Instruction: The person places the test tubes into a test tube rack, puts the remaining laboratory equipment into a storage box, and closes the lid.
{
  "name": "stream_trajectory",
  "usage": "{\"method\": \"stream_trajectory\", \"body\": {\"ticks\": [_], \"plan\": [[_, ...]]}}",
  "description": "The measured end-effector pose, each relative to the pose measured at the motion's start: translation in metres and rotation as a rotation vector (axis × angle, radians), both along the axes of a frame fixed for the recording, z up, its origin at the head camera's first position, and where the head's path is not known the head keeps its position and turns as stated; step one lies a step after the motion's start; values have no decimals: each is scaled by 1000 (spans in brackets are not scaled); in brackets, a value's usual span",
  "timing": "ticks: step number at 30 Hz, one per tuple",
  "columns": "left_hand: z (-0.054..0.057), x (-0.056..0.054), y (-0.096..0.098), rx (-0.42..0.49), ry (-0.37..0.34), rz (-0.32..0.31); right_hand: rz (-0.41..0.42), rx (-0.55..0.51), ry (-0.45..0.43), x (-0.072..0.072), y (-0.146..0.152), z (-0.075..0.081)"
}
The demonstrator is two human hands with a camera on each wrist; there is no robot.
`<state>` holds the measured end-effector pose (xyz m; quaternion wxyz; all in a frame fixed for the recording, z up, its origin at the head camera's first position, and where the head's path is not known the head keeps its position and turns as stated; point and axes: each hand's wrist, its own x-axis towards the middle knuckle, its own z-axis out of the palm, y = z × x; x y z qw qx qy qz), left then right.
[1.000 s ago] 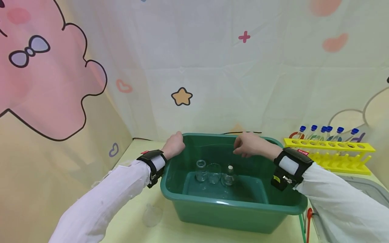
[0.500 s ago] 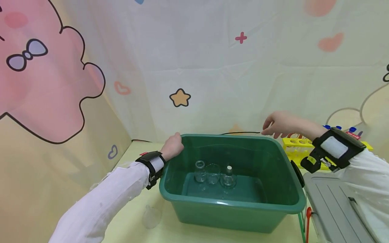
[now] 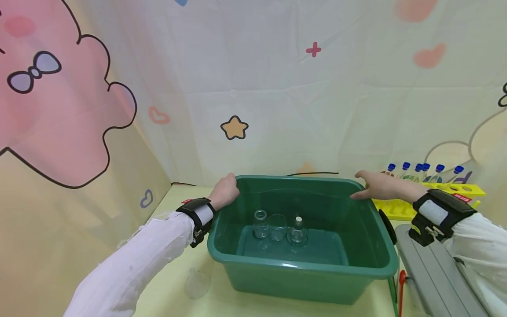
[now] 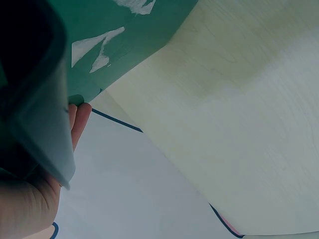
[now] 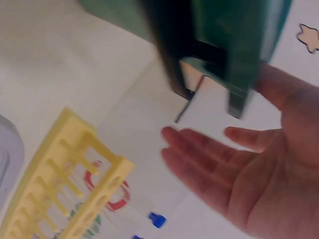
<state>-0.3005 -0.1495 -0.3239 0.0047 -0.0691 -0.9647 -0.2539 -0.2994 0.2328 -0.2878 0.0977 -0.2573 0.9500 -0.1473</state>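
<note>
A green plastic basin (image 3: pixel 293 281) stands on the table. At its back left corner my left hand (image 3: pixel 224 192) grips the rim; in the left wrist view, the fingertips (image 4: pixel 82 114) show under the basin's side. My right hand (image 3: pixel 376 186) is at the back right rim, thumb on the inner side. In the right wrist view, its fingers (image 5: pixel 199 159) are straight below the rim, apart from the basin's wall. Inside the basin stand a clear glass bottle (image 3: pixel 261 225), a glass beaker (image 3: pixel 277 229) and a round flask (image 3: pixel 298 236) with a white stopper.
Behind my right wrist is a yellow test tube rack (image 3: pixel 396 210) with several blue-capped tubes. A grey board or lid (image 3: pixel 431 268) and a red spoon (image 3: pixel 402 286) lie right of the basin. A clear rounded object (image 3: pixel 197 284) lies front left. Printed cloth (image 3: pixel 277 123) hangs behind.
My right hand has come out of the basin, passed over the right rim and lowered with thumb and fingers spread around it. The left hand has stayed on the rim.
</note>
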Motion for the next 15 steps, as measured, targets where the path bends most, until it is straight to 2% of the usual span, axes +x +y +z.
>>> {"method": "stream_trajectory", "body": {"ticks": [3,7,13,15], "plan": [[-1,0,0,1,-3,-3,-25,-45,-43,2,-3,-14],[-1,-2,1,4,1,-19,-99,-91,-55,6,-6,-25],[2,0,-1,-2,-8,-54,-110,-152,-32,10,-9,-29],[-1,-5,-3,-10,-18,-62,-112,-143,-14,9,-10,-30]]}}
